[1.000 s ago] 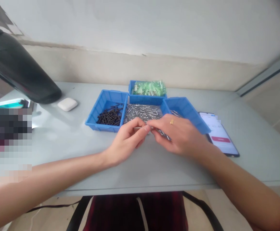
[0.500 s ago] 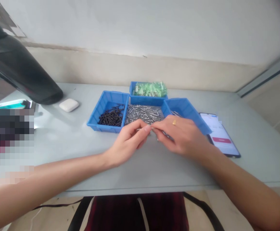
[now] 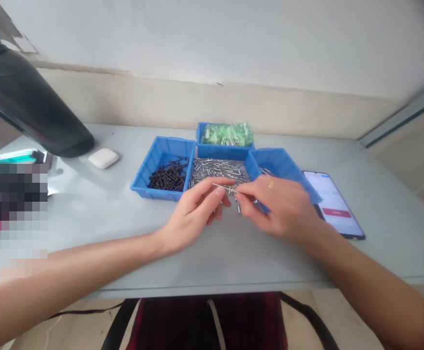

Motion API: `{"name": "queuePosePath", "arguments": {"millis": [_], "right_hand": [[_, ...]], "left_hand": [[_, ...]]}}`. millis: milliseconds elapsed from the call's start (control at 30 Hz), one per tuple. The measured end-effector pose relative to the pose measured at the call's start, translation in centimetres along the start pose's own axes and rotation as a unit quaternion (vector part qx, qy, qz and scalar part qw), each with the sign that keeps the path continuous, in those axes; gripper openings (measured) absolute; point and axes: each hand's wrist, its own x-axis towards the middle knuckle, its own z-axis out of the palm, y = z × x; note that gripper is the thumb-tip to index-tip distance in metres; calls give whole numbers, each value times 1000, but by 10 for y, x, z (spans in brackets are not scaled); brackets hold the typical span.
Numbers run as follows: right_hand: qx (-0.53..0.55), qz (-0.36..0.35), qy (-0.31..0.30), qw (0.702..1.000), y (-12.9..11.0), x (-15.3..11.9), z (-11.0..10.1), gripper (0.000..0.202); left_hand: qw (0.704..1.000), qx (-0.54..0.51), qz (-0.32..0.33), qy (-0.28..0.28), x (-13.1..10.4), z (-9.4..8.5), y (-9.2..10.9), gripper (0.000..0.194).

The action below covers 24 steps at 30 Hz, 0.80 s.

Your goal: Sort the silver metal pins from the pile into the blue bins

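Note:
My right hand (image 3: pixel 279 206), with a ring on one finger, pinches one end of a thin silver metal pin (image 3: pixel 227 188) between thumb and index finger. The pin's other end lies along the curled index finger of my left hand (image 3: pixel 193 211), with the left thumb against it. Both hands are just above the near edge of a pile of similar silver pins (image 3: pixel 217 169) on the table. Another short silver pin (image 3: pixel 238 205) shows below the right fingertips; whether it is held or lying loose is unclear.
Left of the pile stands a blue bin (image 3: pixel 161 193) of black screw-like pieces (image 3: pixel 168 175). Behind is a blue bin (image 3: pixel 224 152) with a green plastic bag (image 3: pixel 230 133). A third blue bin (image 3: pixel 273 160) sits right, beside a phone (image 3: pixel 334 204). A white case (image 3: pixel 103 158) and dark bottle (image 3: pixel 33 97) stand left.
My left thumb and index finger have loosened and spread slightly, so more of the pin shows. My right hand has shifted a little to the right, its fingertips still closed on the pin.

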Motion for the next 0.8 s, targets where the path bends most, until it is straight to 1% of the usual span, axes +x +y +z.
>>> {"name": "queuePosePath", "arguments": {"millis": [200, 333, 500, 667, 733, 800], "right_hand": [[12, -33, -24, 999, 0, 2, 0, 19], [16, -48, -28, 998, -1, 3, 0, 19], [13, -59, -27, 998, -1, 3, 0, 20], [7, -80, -32, 996, -2, 3, 0, 25], [5, -83, -34, 996, -2, 3, 0, 26], [-1, -71, -32, 997, -2, 2, -2, 25]], "left_hand": [[1000, 16, 4, 9, 0, -1, 1, 25], [999, 31, 0, 18, 0, 0, 2, 25], [999, 39, 17, 17, -1, 0, 3, 24], [998, 42, 34, 12, -3, 0, 4, 20], [999, 39, 35, 11, -3, 0, 4, 20], [999, 34, 27, 9, -3, 0, 4, 21]]}}
